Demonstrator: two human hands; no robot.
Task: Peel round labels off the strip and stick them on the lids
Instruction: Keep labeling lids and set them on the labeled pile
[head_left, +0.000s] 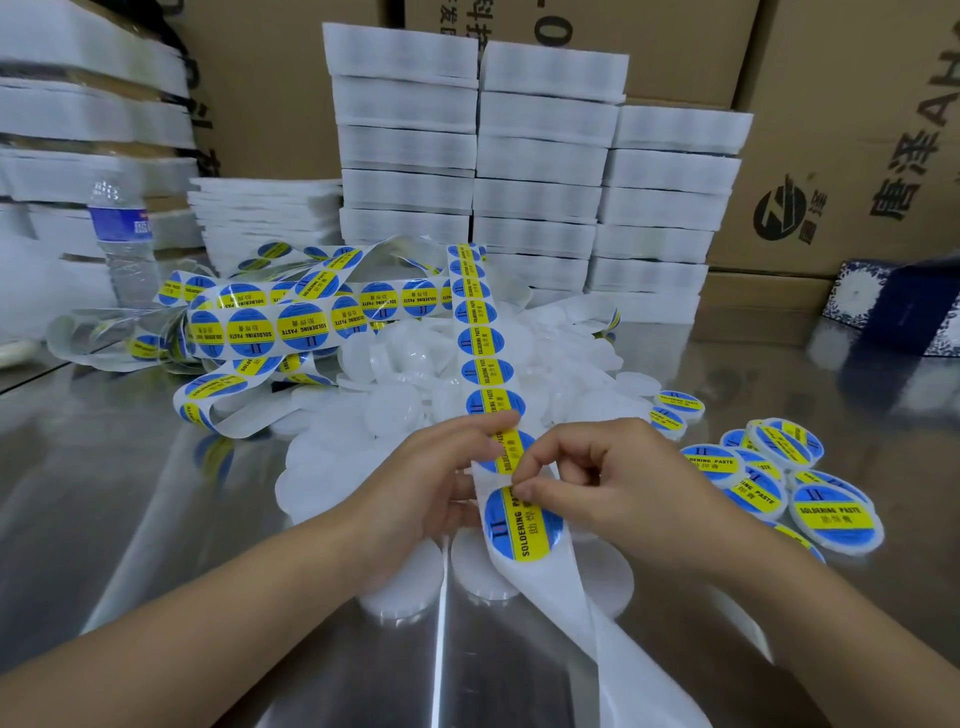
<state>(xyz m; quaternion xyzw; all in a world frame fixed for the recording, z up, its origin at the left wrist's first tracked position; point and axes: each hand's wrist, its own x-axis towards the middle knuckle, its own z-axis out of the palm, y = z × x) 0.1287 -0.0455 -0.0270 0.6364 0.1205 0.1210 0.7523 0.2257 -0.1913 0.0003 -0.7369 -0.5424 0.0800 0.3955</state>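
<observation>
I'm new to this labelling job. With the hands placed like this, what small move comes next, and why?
Probably the right hand should pull the label it pinches by the edge off the strip, while the left hand holds the strip; the label lies mostly on the strip, and bare lids lie beyond.
</observation>
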